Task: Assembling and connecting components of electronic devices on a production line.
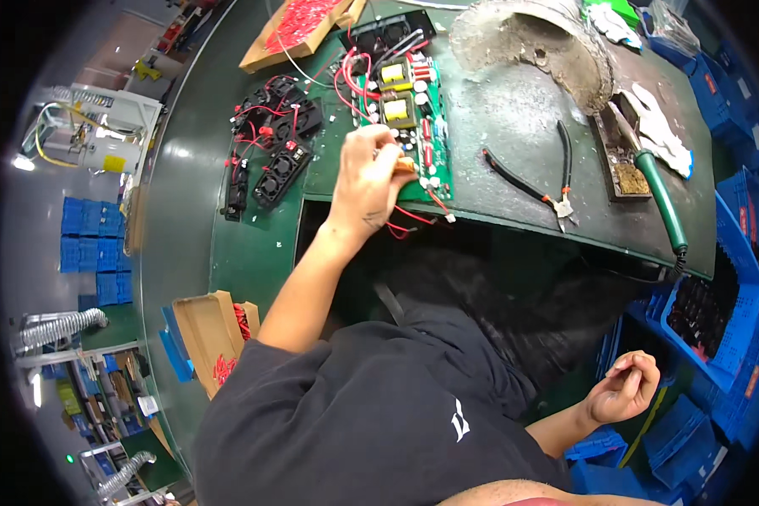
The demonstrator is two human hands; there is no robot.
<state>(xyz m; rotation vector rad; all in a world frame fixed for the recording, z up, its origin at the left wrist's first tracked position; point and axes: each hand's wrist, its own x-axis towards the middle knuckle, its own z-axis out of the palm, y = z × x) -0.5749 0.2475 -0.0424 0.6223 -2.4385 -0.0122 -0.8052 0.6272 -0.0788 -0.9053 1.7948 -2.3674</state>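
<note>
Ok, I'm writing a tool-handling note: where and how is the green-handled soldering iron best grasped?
Probably grip the soldering iron by its thick green handle, coming from the near right. The handle slants toward the near right corner of the bench, cord end nearest, while the slim metal shaft lies over the tray.

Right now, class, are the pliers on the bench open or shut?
Open: the pliers lie with their two black handles spread wide apart.

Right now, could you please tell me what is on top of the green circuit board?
The green circuit board carries two yellow-wrapped transformers and red components; what the left hand covers cannot be seen.
</note>
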